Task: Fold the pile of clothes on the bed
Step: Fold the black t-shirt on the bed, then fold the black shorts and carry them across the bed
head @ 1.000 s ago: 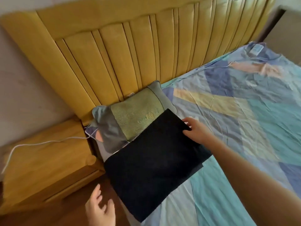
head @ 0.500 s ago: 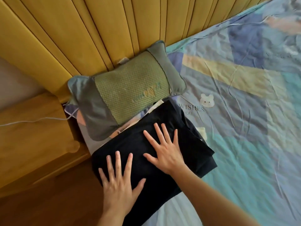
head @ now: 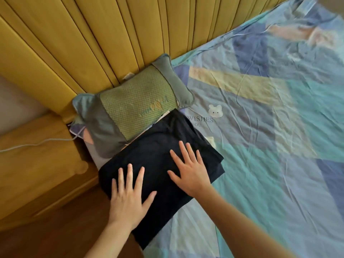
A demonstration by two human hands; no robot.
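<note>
Left hand [head: 128, 199] and right hand [head: 189, 171] press flat, fingers spread, on folded black garment [head: 160, 151]; bedsheet [head: 260, 146] print reads "WISHES", "OU" beside bear logo [head: 215, 110].

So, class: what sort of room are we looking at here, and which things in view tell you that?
Most likely a bedroom. There is a bed with a patterned sheet, a padded yellow headboard with a green pillow against it, and a wooden nightstand beside the bed.

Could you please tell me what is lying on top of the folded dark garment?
Both hands, left and right, lie flat with fingers spread on the folded dark garment. What lies beneath it is covered.
</note>
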